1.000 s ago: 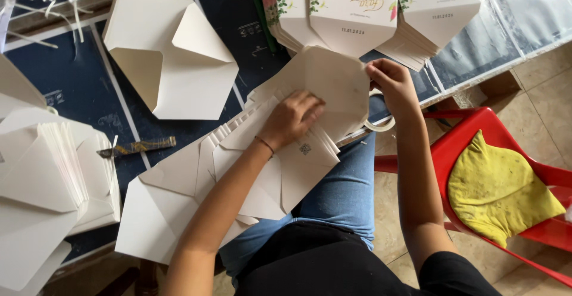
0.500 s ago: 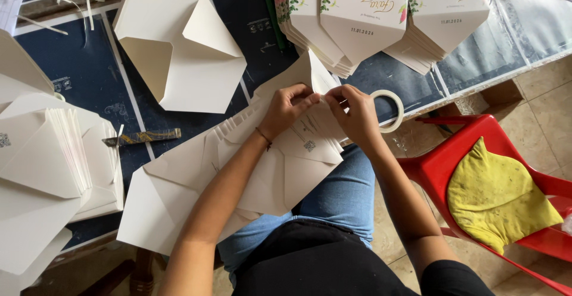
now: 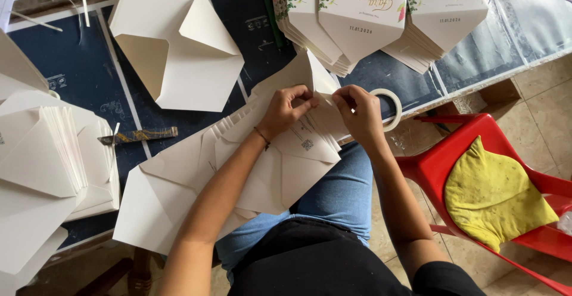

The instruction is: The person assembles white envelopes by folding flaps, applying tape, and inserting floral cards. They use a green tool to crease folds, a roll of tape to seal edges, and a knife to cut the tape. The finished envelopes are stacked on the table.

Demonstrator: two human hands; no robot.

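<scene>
Two hands at work: left hand [image 3: 289, 108] and right hand [image 3: 357, 111] both pinch one cream envelope flap [image 3: 319, 102] between them; tape roll [image 3: 390, 108] just beyond right hand, on worktop [image 3: 77, 63].

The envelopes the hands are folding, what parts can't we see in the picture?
Head view only:
- Envelope flap between the fingertips: its edge is covered by the left hand and right hand.
- Tape roll: its near side is hidden behind the right hand.
- Lower envelopes of the fanned envelope stack: overlapped by upper ones and the left forearm.
- Folded envelope pile: cut off by the left edge.
</scene>
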